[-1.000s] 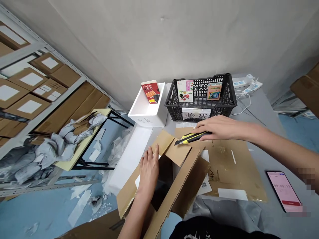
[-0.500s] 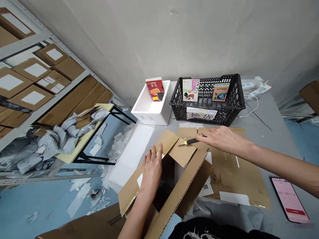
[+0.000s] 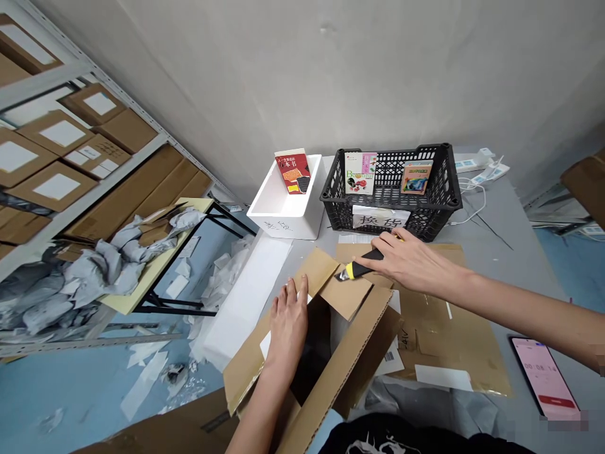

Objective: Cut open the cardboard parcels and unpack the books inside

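Observation:
My right hand (image 3: pixel 406 260) grips a yellow-and-black utility knife (image 3: pixel 357 269), its blade end resting near a raised cardboard flap (image 3: pixel 343 289) of an open corrugated carton (image 3: pixel 352 359). My left hand (image 3: pixel 289 326) lies with fingers spread on the carton's inner flap edge, holding nothing. The carton's inside is dark, and its contents are hidden. Behind it, a red book (image 3: pixel 293 171) stands in a white foam box (image 3: pixel 283 217). Two further books (image 3: pixel 360 173) lean inside a black plastic crate (image 3: pixel 390 217).
A flat cardboard sheet (image 3: pixel 439 328) lies under my right forearm, and a phone (image 3: pixel 543 376) showing a timer sits to its right. A white foam board (image 3: pixel 246 302) lies left of the carton. Power strips (image 3: pixel 479 167) and cables sit behind the crate. Shelves hold boxes at left.
My right hand has shifted slightly left, and the knife now points more steeply down at the flap. My left hand stays in place.

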Action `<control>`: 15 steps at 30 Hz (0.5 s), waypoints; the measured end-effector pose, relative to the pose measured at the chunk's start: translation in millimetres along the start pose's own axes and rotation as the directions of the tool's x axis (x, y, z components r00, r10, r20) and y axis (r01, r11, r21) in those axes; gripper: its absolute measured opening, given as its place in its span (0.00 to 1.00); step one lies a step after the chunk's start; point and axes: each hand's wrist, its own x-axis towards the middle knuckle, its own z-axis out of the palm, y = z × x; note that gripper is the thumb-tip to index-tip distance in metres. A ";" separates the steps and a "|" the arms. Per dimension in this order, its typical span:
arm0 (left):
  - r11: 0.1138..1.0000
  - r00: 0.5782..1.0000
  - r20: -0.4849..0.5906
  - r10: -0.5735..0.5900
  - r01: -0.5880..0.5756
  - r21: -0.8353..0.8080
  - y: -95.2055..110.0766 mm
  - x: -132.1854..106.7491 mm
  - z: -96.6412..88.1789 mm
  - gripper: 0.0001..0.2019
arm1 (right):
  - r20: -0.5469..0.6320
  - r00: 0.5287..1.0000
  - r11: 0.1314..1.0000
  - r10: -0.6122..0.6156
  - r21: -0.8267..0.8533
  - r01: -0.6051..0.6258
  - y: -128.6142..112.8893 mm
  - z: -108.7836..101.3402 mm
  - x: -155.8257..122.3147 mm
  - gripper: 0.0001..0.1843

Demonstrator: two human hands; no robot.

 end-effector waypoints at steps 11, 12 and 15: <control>0.992 1.000 0.013 -0.007 0.008 -0.123 -0.5 -3.3 -4.1 0.31 | 0.048 0.998 0.990 0.043 -0.134 -0.037 35.1 13.2 8.8 0.22; 0.989 1.000 0.018 -0.008 0.011 -0.150 -1.4 -5.4 -4.4 0.31 | 0.046 0.996 0.987 0.072 -0.147 -0.065 44.9 14.3 5.5 0.21; 0.979 0.999 0.043 -0.020 0.028 -0.203 -4.2 -7.9 -8.3 0.30 | 0.024 0.985 0.979 0.173 -0.109 -0.170 62.3 18.8 -11.0 0.21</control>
